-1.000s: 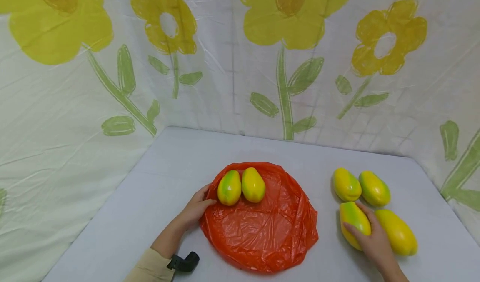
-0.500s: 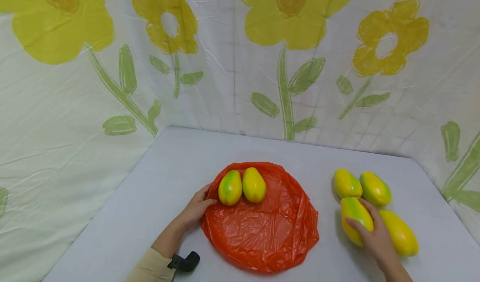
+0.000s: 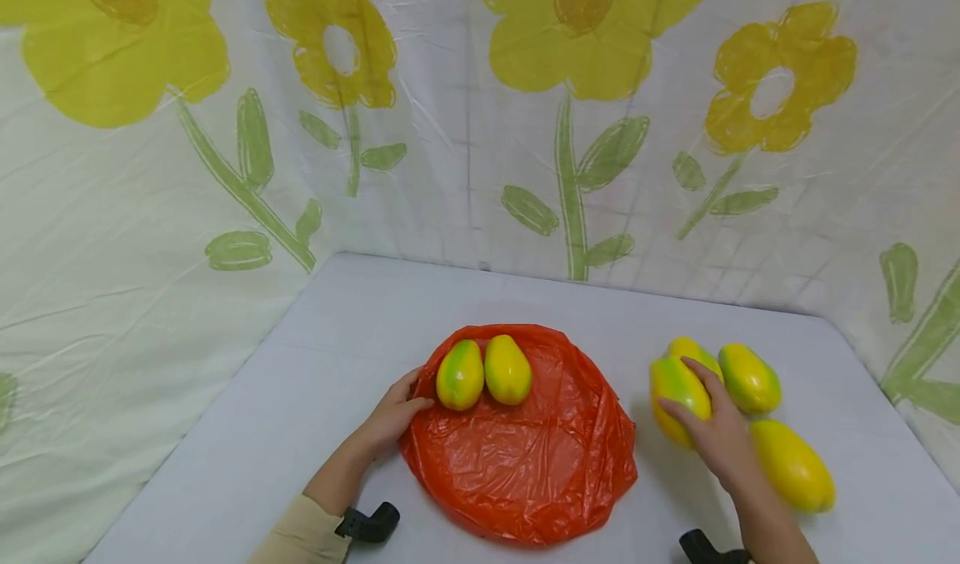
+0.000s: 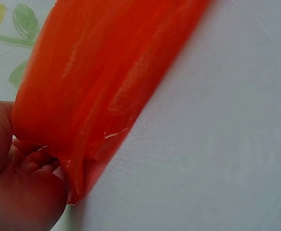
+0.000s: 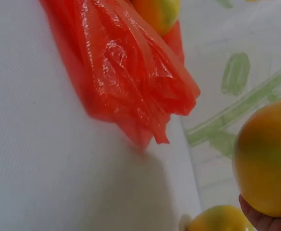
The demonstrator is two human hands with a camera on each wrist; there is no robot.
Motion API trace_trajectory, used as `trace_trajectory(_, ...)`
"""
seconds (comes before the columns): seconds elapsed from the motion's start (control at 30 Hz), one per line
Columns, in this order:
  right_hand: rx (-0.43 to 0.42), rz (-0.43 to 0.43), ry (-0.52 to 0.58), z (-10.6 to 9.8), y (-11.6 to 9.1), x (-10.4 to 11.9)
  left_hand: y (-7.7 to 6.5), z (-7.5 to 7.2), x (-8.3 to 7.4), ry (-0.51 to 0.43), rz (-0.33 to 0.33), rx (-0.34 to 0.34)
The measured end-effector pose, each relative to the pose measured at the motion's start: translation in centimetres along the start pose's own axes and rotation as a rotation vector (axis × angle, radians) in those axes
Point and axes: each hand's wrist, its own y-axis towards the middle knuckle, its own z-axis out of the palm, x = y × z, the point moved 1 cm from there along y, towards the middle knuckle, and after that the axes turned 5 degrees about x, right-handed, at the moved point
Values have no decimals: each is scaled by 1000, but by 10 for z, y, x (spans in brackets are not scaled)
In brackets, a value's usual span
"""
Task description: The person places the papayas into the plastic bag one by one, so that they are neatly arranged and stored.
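One fruit (image 3: 675, 385) has risen off the desk (image 3: 300, 431), farther and more left than a second ago, the right hand (image 3: 723, 435) curled round it. As before, the left hand (image 3: 392, 414) pinches the left edge of the red bag (image 3: 517, 472); two fruits (image 3: 460, 376) sit inside, three more fruits (image 3: 795, 466) lie right.

A glossy yellow fruit with a green streak (image 3: 678, 401) was gripped in the right hand (image 3: 722, 439), tilted and raised off the table (image 3: 360, 314), partly hiding a second fruit (image 3: 697, 349) behind it. The red bag (image 3: 525, 460) — thin, shiny, creased plastic — lay spread in a rough round, mouth up, its left rim pinched by the left hand (image 3: 392, 411). Inside, near its far left edge, sat two like fruits (image 3: 508, 371), side by side, narrow ends pointing away.
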Motion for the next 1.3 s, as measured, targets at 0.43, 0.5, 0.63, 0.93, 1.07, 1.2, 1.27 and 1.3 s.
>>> trace_trajectory(0.43,6,-138,54,27,32,31,1,2,-2,9,8,13)
trace_trajectory(0.5,12,-151,55,31,37,34,1,3,-2,9,12,23)
trace_trajectory(0.63,30,-155,53,39,44,41,1,2,-2,-11,18,32)
trace_trajectory(0.93,59,-171,100,55,58,53,0,0,0,-21,17,47)
trace_trajectory(1.07,62,-196,102,62,63,60,-1,-1,-1,-17,18,41)
trace_trajectory(1.2,65,-219,94,71,70,65,-1,-1,-1,-10,12,34)
trace_trajectory(1.27,66,-235,85,75,73,67,-1,-1,-1,-6,9,29)
trace_trajectory(1.3,66,-243,81,77,74,69,-1,0,-2,-6,7,27)
